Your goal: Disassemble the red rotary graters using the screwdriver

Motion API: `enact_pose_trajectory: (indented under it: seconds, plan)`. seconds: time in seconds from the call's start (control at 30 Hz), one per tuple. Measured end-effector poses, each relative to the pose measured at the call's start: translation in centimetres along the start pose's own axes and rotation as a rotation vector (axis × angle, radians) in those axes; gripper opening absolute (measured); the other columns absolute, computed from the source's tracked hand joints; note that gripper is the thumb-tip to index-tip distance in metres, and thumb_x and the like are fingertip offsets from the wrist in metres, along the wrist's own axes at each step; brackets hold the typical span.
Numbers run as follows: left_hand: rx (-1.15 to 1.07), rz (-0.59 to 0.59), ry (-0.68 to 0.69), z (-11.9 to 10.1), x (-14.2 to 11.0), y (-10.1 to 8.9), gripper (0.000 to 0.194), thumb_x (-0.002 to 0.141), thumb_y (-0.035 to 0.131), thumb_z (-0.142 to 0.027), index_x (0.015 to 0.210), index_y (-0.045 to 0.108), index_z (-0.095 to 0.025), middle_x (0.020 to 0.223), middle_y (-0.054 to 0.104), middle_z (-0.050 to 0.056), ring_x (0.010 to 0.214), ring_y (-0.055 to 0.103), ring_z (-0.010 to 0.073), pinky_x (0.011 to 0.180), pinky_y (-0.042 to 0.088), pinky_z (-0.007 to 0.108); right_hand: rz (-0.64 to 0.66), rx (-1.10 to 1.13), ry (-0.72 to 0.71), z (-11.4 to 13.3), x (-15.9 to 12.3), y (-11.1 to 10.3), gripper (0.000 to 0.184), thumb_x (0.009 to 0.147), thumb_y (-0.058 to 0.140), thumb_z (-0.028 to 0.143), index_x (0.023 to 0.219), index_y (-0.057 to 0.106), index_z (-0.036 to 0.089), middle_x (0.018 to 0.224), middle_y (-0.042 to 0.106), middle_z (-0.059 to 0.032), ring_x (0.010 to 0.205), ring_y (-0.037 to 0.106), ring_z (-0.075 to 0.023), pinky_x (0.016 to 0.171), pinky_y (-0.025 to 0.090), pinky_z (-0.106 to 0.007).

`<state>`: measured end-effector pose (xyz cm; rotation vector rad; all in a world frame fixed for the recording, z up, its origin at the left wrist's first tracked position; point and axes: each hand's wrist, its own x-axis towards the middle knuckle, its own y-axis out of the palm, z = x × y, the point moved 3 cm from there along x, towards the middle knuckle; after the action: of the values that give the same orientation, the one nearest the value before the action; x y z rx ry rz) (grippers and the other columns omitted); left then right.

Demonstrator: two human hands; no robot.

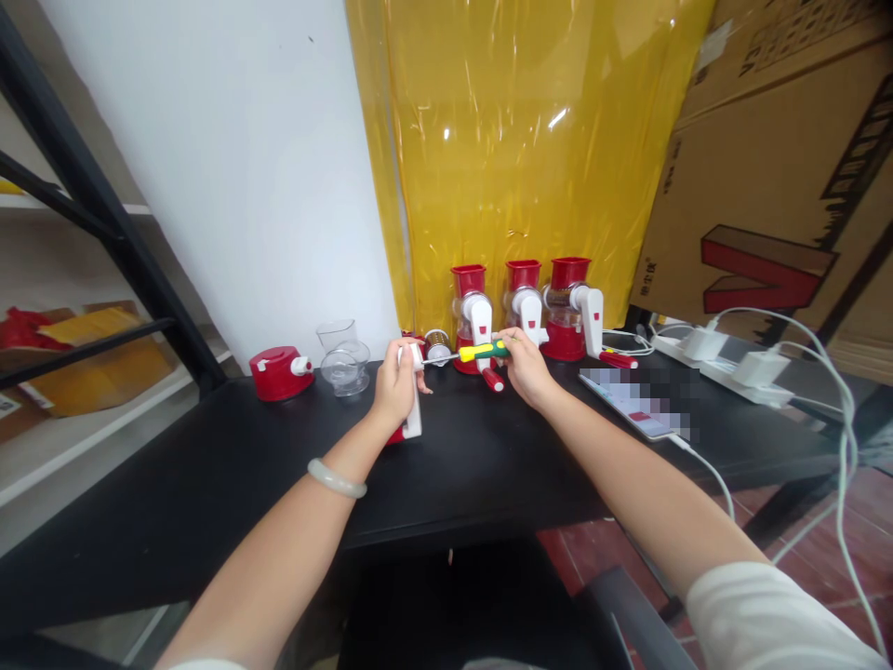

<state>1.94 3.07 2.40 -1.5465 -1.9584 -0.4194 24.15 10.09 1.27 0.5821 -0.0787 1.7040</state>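
Observation:
My left hand [396, 380] is closed around a white crank handle [414, 414] with a red grip at its lower end, held just above the table. My right hand [525, 368] grips a green and yellow screwdriver [483, 351]. The screwdriver lies level, its metal shaft pointing left with the tip at the upper end of the crank handle. Whether a screw is there is too small to tell. Behind the shaft lies a metal grater drum [438, 344]. Left of my left hand are a clear plastic housing [344, 363] and a red base [280, 374] with a white knob.
Three red and white rotary graters, the middle one [525, 302] among them, stand at the back of the black table [460, 475]. A phone [632, 405] on a cable and a white power strip [722, 370] lie at right. A cardboard box [767, 186] rises behind.

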Motion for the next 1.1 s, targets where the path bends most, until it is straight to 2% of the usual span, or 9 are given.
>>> enact_pose_trajectory:
  seconds: [0.1,0.23,0.4,0.53,0.7,1.1]
  plan:
    - [-0.004,0.004,-0.020,0.11,0.03,0.04,0.045,0.098,0.040,-0.062,0.111,0.056,-0.022,0.056,0.053,-0.006,0.045,0.055,0.0112,0.049,0.058,0.025,-0.062,0.047,-0.026,0.18,-0.10,0.02,0.025,0.073,0.066,0.045,0.080,0.057,0.023,0.077,0.055,0.0021,0.064,0.048,-0.0116,0.057,0.041,-0.025]
    - [-0.012,0.011,-0.044,0.17,0.02,0.07,0.044,0.098,0.041,-0.061,0.111,0.056,-0.022,0.057,0.052,-0.006,0.045,0.054,0.0104,0.048,0.058,0.025,-0.045,0.098,-0.009,0.03,-0.03,0.14,0.025,0.069,0.068,0.044,0.078,0.058,0.023,0.079,0.056,0.0008,0.067,0.050,-0.0126,0.056,0.041,-0.025]
    - [-0.019,0.002,-0.080,0.36,0.08,0.01,0.042,0.096,0.044,-0.061,0.109,0.057,-0.023,0.058,0.053,-0.006,0.044,0.055,0.0105,0.048,0.057,0.024,-0.008,-0.008,-0.040,-0.31,0.05,-0.21,0.043,0.078,0.062,0.066,0.077,0.059,0.023,0.068,0.054,0.0017,0.060,0.051,-0.0134,0.057,0.043,-0.028]
    - [-0.010,-0.010,-0.084,0.47,0.13,-0.01,0.041,0.096,0.046,-0.061,0.108,0.058,-0.023,0.058,0.053,-0.006,0.043,0.054,0.0111,0.047,0.056,0.024,0.005,-0.097,-0.018,-0.20,-0.22,-0.13,0.054,0.077,0.061,0.077,0.075,0.056,0.024,0.055,0.045,0.0052,0.047,0.042,-0.0114,0.049,0.036,-0.028]
    - [-0.003,-0.008,-0.091,0.56,0.09,0.04,0.042,0.096,0.046,-0.061,0.107,0.058,-0.022,0.058,0.052,-0.005,0.043,0.054,0.0108,0.046,0.057,0.026,-0.027,-0.039,0.043,-0.32,-0.26,0.07,0.052,0.072,0.069,0.073,0.074,0.053,0.024,0.056,0.043,0.0069,0.044,0.037,-0.0080,0.044,0.029,-0.026]
    - [-0.004,0.001,-0.111,0.74,0.16,0.08,0.041,0.097,0.044,-0.059,0.108,0.057,-0.022,0.060,0.052,-0.006,0.043,0.054,0.0102,0.046,0.057,0.025,-0.043,0.059,0.043,-0.63,0.02,0.19,0.043,0.068,0.075,0.059,0.074,0.053,0.022,0.063,0.049,0.0058,0.052,0.044,-0.0079,0.050,0.036,-0.024]
